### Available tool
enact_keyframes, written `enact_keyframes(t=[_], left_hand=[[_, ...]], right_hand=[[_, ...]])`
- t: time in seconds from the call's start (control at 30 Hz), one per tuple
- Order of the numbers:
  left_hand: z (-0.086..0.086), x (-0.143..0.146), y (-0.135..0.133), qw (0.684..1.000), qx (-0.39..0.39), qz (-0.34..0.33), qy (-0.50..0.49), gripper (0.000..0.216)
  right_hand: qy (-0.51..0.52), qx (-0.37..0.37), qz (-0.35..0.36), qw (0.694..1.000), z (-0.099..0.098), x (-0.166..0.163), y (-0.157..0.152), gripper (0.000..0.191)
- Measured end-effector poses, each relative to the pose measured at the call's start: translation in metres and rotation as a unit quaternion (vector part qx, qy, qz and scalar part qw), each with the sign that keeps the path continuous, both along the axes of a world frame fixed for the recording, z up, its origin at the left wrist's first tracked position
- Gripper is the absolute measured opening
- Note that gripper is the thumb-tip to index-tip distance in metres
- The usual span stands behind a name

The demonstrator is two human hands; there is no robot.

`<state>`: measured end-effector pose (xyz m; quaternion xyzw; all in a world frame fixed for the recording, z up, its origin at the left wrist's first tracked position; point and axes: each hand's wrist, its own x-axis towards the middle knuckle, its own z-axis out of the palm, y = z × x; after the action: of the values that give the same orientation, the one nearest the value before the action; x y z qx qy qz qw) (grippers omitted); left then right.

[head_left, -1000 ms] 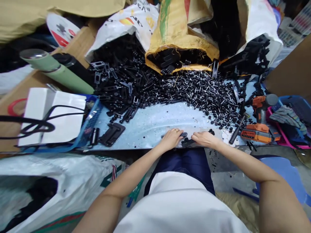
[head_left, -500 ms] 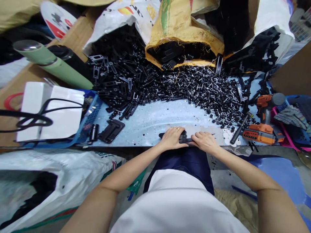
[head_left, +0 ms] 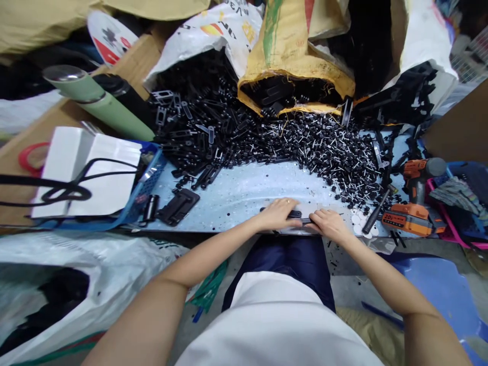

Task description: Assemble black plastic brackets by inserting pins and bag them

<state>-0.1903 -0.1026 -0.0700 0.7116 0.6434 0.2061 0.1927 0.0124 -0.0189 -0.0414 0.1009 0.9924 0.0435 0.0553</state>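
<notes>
My left hand [head_left: 278,213] and my right hand [head_left: 330,223] rest side by side at the near edge of the pale blue table [head_left: 244,193]. Both are closed over a flat black plastic part [head_left: 299,216] that lies between them. Only a small strip of the part shows between the fingers. A ring shows on my left hand. Behind the hands spreads a heap of small black pieces with metal pins [head_left: 335,147].
Open sacks [head_left: 290,56] spill black plastic parts [head_left: 198,127] across the back. A black bracket [head_left: 177,206] lies left. A blue basket [head_left: 147,185] holds white sheets and cables. An orange cordless drill [head_left: 412,216] and a hammer [head_left: 375,211] lie right. A green tube [head_left: 99,104] lies back left.
Both hands have stayed together on the black part at the table edge; they sit slightly closer over it, and the camera has shifted a little.
</notes>
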Motion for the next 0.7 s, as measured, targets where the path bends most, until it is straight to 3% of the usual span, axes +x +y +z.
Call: enact_keyframes(t=[0.07,0.13,0.2,0.33,0.47,0.6,0.7], left_hand=[[0.006,-0.021,0.028,0.993,-0.016,0.114,0.008,0.034],[0.012,-0.043,0.057,0.964,-0.045,0.255,0.063,0.033],[0.016,-0.059,0.080,0.937,-0.076,0.322,0.114,0.036],[0.016,-0.068,0.095,0.927,-0.089,0.337,0.140,0.035],[0.013,-0.074,0.082,0.909,-0.106,0.373,0.154,0.036],[0.014,-0.086,0.063,0.897,-0.102,0.395,0.172,0.036],[0.021,-0.080,0.070,0.921,-0.037,0.339,0.188,0.035]], right_hand=[[0.022,-0.017,-0.001,1.000,-0.009,0.005,0.005,0.042],[0.052,-0.031,-0.005,0.998,-0.014,0.003,0.014,0.040],[0.089,-0.032,-0.040,0.995,-0.013,-0.007,0.028,0.035],[0.172,0.016,-0.197,0.965,-0.003,-0.046,0.075,0.025],[0.219,0.043,-0.351,0.909,0.004,-0.081,0.124,0.028],[0.212,0.011,-0.363,0.907,0.002,-0.092,0.146,0.019],[0.215,-0.007,-0.337,0.917,0.002,-0.090,0.147,0.016]])
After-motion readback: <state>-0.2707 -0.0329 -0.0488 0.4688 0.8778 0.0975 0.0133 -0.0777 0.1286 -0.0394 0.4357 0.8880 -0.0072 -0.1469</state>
